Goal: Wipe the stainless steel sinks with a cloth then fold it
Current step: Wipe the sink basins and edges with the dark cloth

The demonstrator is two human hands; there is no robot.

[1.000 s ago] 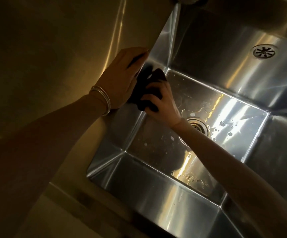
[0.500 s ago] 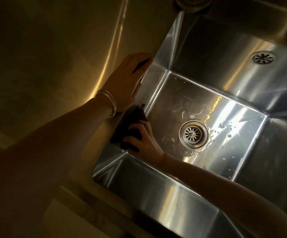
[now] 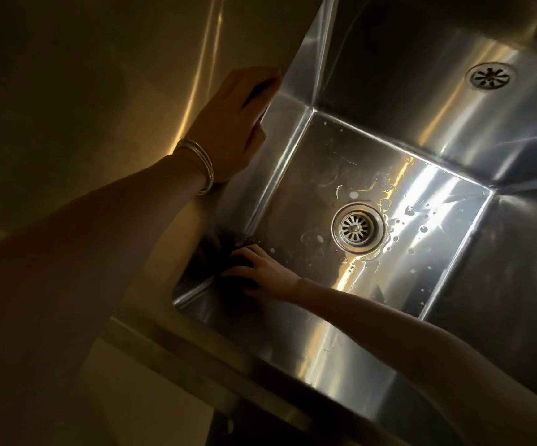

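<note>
One stainless steel sink (image 3: pixel 373 130) is being shown from above. One round drain strainer (image 3: pixel 358 227) is being seen in its floor, and one overflow grille (image 3: pixel 489 75) in its back wall. One dark cloth (image 3: pixel 228 268) is being pressed into a corner. Two bare hands are being shown: left hand (image 3: pixel 228 123) and right hand (image 3: pixel 265 273). Two thin bangles (image 3: pixel 201 165) are being worn on one wrist.

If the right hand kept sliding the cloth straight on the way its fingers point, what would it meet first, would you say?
The right hand points into the near-left corner of the sink, pressing the dark cloth there. It would probably meet the left wall almost at once, though shadow hides the exact gap.
</note>
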